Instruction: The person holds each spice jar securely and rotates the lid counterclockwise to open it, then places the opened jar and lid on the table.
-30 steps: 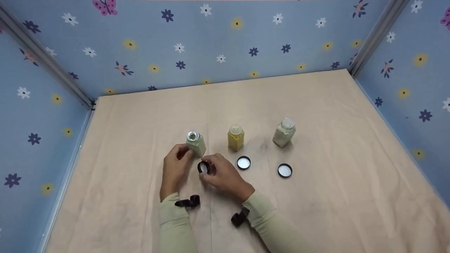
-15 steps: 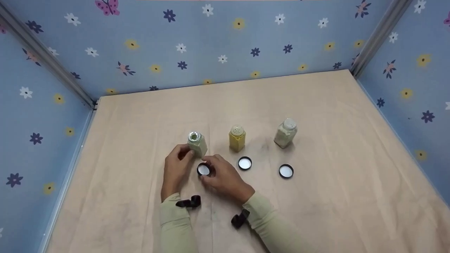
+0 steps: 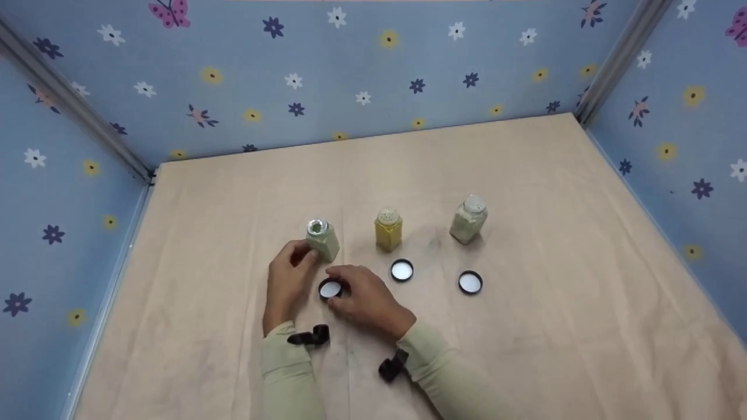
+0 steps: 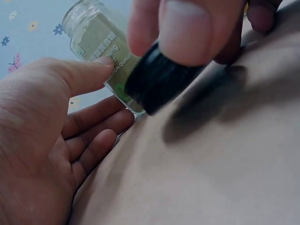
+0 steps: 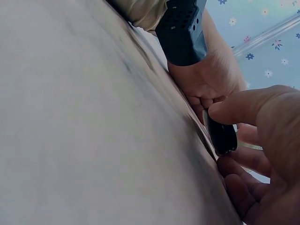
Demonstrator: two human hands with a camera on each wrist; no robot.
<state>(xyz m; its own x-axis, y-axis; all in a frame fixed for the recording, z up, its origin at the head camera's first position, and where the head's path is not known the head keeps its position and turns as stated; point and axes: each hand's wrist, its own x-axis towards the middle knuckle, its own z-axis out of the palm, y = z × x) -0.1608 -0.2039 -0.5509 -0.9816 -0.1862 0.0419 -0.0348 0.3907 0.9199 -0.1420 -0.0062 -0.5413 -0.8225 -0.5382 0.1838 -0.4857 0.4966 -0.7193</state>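
Note:
A glass spice jar of pale green powder stands uncapped on the cloth, its round mouth bare. My left hand holds it low down, thumb on the label side and fingers behind, as the left wrist view shows. Just in front of the jar, my right hand pinches a black screw cap between thumb and fingers, its white inside facing up. In the left wrist view the cap casts a shadow on the cloth and sits slightly above it. In the right wrist view the cap is seen edge-on.
A jar of yellow powder and another pale jar stand to the right, both with perforated tops. Two black caps, one nearer and one farther right, lie white side up. Flowered blue panels border the cloth-covered table.
My right hand has moved the cap slightly toward me, away from the jar, and turned its white inside upward. The left hand stays at the jar.

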